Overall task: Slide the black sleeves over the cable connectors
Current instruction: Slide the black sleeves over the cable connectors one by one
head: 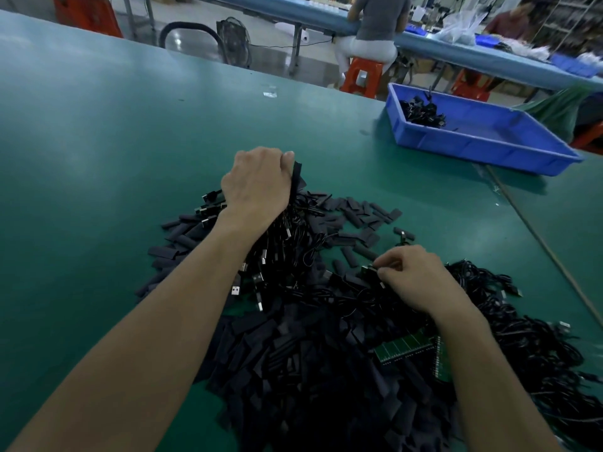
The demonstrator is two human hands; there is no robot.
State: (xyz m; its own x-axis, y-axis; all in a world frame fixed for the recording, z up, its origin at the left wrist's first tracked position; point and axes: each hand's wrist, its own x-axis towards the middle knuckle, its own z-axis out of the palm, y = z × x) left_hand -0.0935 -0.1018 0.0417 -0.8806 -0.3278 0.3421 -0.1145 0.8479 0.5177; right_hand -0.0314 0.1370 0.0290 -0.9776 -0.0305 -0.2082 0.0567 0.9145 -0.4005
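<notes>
Gripping cables [295, 233], left hand [257, 185]; right hand [416, 280] apparently pinching a connector [372, 272].

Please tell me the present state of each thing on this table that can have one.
Left hand: grips the cable bundle, fingers curled.
Right hand: pinches a cable end; sleeved or bare, cannot tell.
Black sleeves: loose, heaped on the table.
Cable heap: tangled, at the right.
Blue tray: holds a few cables in its far corner.
Circuit board: flat, partly buried under sleeves.
</notes>
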